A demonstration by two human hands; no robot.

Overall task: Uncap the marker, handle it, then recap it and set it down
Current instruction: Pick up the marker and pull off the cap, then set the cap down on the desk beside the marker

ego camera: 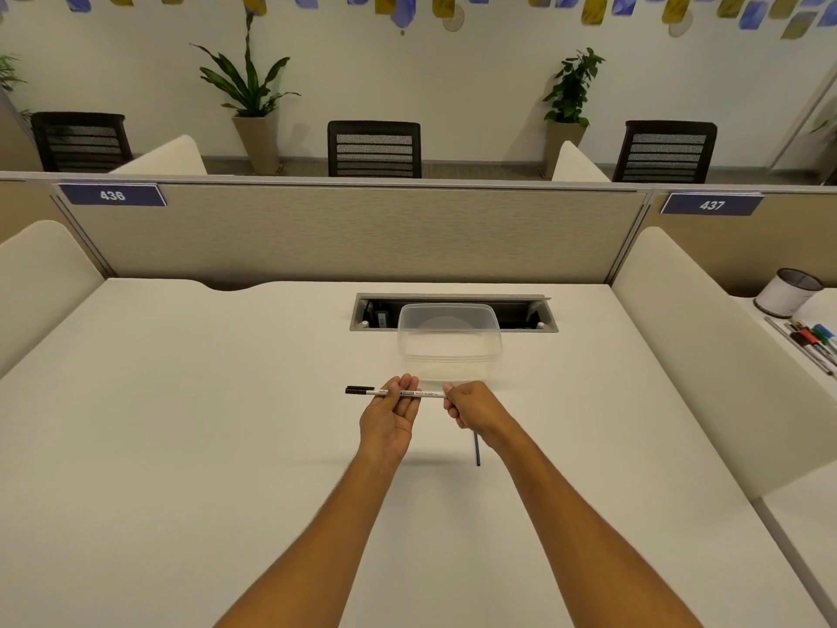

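Observation:
A slim white whiteboard marker (428,393) with a black cap end (360,390) pointing left is held level above the white desk (181,423). My left hand (390,417), palm up, pinches the barrel near its middle. My right hand (471,407) is closed around the marker's right end, which is hidden inside the fingers. Whether the black cap is seated or partly off cannot be told.
A clear plastic tub (449,344) stands just beyond my hands, before an open cable tray (453,312). A dark pen (477,451) lies on the desk under my right wrist. On the neighbouring desk at the right are a white pen cup (787,293) and several markers (810,342).

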